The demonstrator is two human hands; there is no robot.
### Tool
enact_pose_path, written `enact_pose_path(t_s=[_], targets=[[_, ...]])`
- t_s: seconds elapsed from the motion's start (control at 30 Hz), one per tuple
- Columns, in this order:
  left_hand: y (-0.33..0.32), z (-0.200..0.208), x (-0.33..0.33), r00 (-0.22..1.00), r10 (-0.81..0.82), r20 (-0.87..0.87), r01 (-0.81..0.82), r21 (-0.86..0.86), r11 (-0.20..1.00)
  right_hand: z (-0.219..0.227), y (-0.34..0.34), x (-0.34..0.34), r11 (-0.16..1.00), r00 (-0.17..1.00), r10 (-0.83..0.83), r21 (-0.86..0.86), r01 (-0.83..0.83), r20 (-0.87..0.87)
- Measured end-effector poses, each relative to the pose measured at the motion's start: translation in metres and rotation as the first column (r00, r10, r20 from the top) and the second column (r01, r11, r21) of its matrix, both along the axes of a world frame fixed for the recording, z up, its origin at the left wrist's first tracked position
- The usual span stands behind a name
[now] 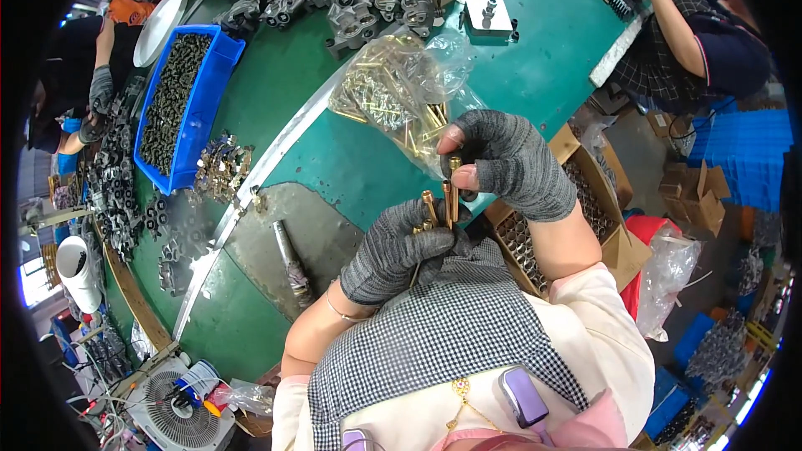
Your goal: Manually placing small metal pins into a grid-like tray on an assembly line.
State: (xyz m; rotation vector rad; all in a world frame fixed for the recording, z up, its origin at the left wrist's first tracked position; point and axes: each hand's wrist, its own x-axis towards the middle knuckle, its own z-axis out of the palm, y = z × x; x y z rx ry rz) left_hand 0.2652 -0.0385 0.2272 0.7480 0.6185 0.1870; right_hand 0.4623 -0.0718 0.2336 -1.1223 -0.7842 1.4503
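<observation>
We've got both gloved hands up close over the green tabletop (543, 50). Left hand (393, 250) is closed round a bunch of brass pins (428, 205); right hand (505, 163) pinches one pin (454, 184) btwn thumb & fingertip. Clear bag of pins (393, 88) lies just beyond. Risk, we'd say: pinch is thin, so the pin could slip & drop.

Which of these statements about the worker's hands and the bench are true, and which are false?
1. Both hands wear grey knit gloves. True: left hand, right hand.
2. The right hand pinches a wooden stick. False: a brass-coloured bolt.
3. The blue bin holds dark small parts. True.
4. The clear bag holds red buttons. False: brass-coloured bolts.
5. The table is green. True.
</observation>
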Motion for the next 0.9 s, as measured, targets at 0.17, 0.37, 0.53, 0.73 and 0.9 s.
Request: enact_pose_path(t_s=[0.17, 0.37, 0.53, 0.73, 0.9], targets=[[0.001, 0.001, 0.000, 1.000, 0.006, 0.007, -0.006, 0.009, 1.000, -0.002, -0.004, 0.003, 0.999, 1.000, 0.014, -0.047, -0.014, 0.005], [-0.001, -0.006, -0.001, 1.000, 0.008, -0.014, -0.006, 0.100, 0.995, -0.005, -0.006, 0.001, 0.996, 0.994, 0.086, -0.020, -0.085, 0.062], [0.000, -0.004, -0.001, 0.999, -0.015, -0.044, 0.020, 0.126, 0.992, -0.006, -0.007, -0.001, 0.997, 0.993, 0.083, -0.006, -0.083, 0.083], [-0.001, -0.007, -0.003, 0.998, -0.019, -0.057, 0.027, 0.145, 0.989, -0.009, -0.008, -0.001, 0.995, 0.981, 0.085, 0.037, -0.093, 0.174], [-0.001, -0.008, -0.005, 0.991, -0.045, -0.123, 0.063, 0.142, 0.988, -0.003, -0.006, 0.000, 0.987, 0.972, 0.163, -0.019, -0.162, 0.171]])
